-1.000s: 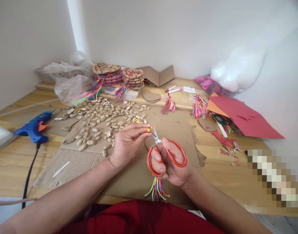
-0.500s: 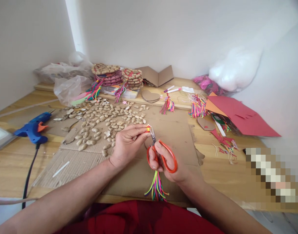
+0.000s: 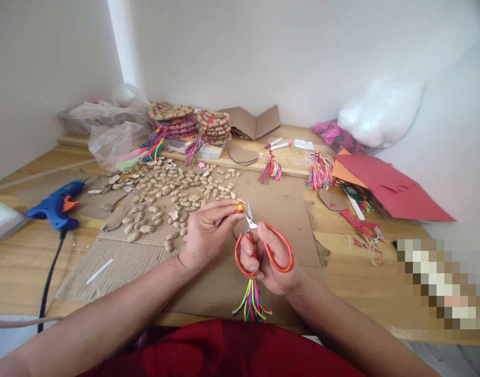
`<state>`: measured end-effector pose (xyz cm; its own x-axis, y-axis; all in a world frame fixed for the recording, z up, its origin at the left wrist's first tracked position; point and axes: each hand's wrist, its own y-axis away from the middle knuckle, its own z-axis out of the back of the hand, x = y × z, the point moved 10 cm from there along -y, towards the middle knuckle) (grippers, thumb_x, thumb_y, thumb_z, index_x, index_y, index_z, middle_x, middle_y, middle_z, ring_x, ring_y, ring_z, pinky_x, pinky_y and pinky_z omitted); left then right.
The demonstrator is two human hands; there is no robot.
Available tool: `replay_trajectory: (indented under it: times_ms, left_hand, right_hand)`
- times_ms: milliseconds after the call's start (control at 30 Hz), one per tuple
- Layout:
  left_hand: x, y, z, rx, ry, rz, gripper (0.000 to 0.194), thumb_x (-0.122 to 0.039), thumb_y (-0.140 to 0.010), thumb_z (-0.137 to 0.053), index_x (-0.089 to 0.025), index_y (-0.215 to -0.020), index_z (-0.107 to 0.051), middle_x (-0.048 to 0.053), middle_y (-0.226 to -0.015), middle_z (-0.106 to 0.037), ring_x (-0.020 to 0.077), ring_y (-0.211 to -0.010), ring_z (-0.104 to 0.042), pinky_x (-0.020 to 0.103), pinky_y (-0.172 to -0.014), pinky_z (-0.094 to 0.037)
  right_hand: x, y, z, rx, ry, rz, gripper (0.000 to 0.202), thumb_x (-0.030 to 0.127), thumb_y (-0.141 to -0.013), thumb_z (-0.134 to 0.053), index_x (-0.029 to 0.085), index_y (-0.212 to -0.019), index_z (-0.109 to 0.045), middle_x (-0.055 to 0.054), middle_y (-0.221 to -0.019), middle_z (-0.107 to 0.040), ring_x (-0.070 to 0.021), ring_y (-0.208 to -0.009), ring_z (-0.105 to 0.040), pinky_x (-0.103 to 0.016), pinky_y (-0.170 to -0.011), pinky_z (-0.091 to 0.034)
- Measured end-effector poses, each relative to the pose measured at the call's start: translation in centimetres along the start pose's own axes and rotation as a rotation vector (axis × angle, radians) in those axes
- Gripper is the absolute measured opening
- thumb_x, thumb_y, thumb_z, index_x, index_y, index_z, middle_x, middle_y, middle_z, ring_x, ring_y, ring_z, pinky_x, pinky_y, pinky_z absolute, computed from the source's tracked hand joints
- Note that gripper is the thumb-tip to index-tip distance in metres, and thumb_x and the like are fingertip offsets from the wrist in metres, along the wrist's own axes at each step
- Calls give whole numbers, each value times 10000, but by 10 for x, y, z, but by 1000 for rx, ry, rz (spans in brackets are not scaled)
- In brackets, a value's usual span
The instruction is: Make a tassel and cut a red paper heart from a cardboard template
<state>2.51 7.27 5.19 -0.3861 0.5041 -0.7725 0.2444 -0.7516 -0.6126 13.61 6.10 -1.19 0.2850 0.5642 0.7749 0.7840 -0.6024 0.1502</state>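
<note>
Your wooden table (image 3: 366, 293) was biggest, then the cardboard sheet (image 3: 283, 225) on it. Measured from your hands: loose peanuts (image 3: 176, 185) lay at 10 o'clock, red paper (image 3: 397, 188) between 2 and 3, blue glue gun (image 3: 55, 207) at 9. Your left hand (image 3: 206, 226) had thumb and fingertips pressed in a pinch; your right hand (image 3: 277, 267) had digits spread through both loops of the scissors (image 3: 251, 225), blades parted. Coloured cords (image 3: 251, 303) fanned out at 6 o'clock, tops hidden. Your left pinch held the red-and-yellow piece (image 3: 239, 208), at 11 o'clock from the scissors' pivot, just beside the blades; couldn't tell if they touched.
</note>
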Motion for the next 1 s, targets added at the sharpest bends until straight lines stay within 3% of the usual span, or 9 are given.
replay_trajectory:
  times_ms: [200,433,500,667,733,833,1000]
  left_hand:
    - [5,2,-2,13,5,74,112,-166,-830,-746,-234,-884,-817,42,-941,-806,200,-934,-753,333,-880,-616]
    - [11,3,-1,30,27,146,101,-186,-817,-751,-222,-886,-815,59,-954,-804,213,-944,-751,359,-893,-612]
    - [13,3,-2,30,48,145,103,-179,-820,-751,-222,-889,-814,57,-946,-803,205,-941,-747,349,-892,-608]
    - [14,3,0,-1,64,120,122,-198,-836,-760,-243,-933,-818,62,-1016,-775,194,-1010,-705,331,-915,-578]
    - [13,4,1,-6,40,117,139,-205,-840,-761,-258,-955,-819,60,-1031,-750,192,-1040,-674,323,-905,-564]
    - [13,5,1,12,3,123,131,-222,-849,-751,-273,-948,-820,50,-972,-723,190,-987,-653,323,-866,-554]
    - [11,3,-5,88,-24,121,112,-207,-861,-719,-258,-884,-816,37,-891,-704,179,-891,-641,316,-813,-551]
  right_hand:
    - [4,2,13,-194,273,67,483,613,-912,-598,183,-711,-507,52,-538,-455,-66,-471,-358,-228,-470,-225]
    - [12,4,20,-269,477,138,468,578,-925,-599,197,-685,-470,45,-563,-459,-87,-519,-377,-246,-513,-278]
    - [10,3,19,-240,441,97,472,597,-912,-605,198,-693,-478,48,-556,-459,-83,-501,-367,-241,-492,-256]
    - [-1,-1,-1,7,101,-19,547,688,-953,-411,202,-727,-517,41,-543,-459,-91,-447,-334,-241,-422,-226]
    - [-2,-2,-5,48,20,-16,545,680,-962,-387,204,-729,-515,44,-535,-443,-96,-446,-340,-244,-426,-240]
    - [1,-3,3,-33,88,35,528,663,-954,-439,196,-721,-515,49,-519,-433,-84,-443,-313,-242,-444,-214]
    - [9,1,23,-224,462,90,472,596,-919,-580,206,-684,-459,55,-553,-414,-86,-493,-328,-254,-484,-225]
